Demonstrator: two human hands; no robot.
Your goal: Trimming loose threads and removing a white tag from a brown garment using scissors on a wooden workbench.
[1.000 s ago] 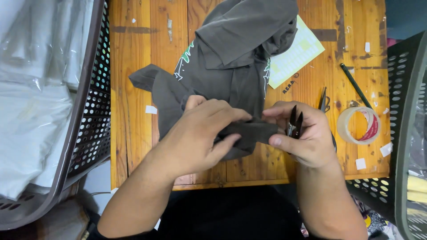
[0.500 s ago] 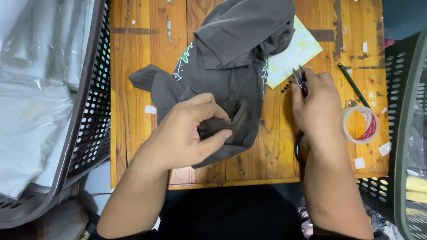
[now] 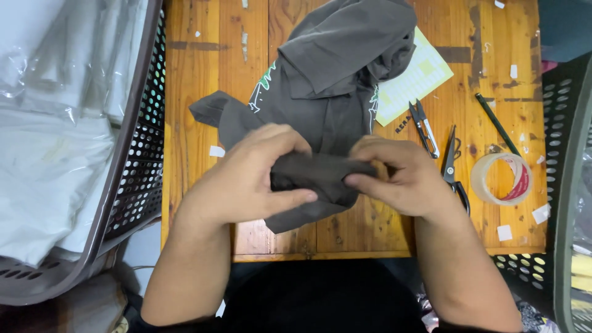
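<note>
A dark grey garment (image 3: 336, 80) with green-white print lies crumpled on the wooden table (image 3: 197, 74). My left hand (image 3: 246, 176) and my right hand (image 3: 398, 176) both pinch a bunched fold of its lower edge (image 3: 314, 172) near the table's front, fingers closed on the cloth from either side. Small thread snips (image 3: 423, 126) lie on the table just right of the garment, apart from my right hand. Black scissors (image 3: 452, 169) lie beside my right wrist.
A roll of clear tape (image 3: 501, 179) and a dark pencil (image 3: 496, 123) sit at the right. A yellow-green paper sheet (image 3: 419, 74) pokes out under the garment. A perforated basket (image 3: 139, 179) with bagged white items stands left; another dark basket (image 3: 570, 154) stands right.
My right hand has set the thread snips down on the table and returned to the garment, now gripping the fold together with my left hand.
</note>
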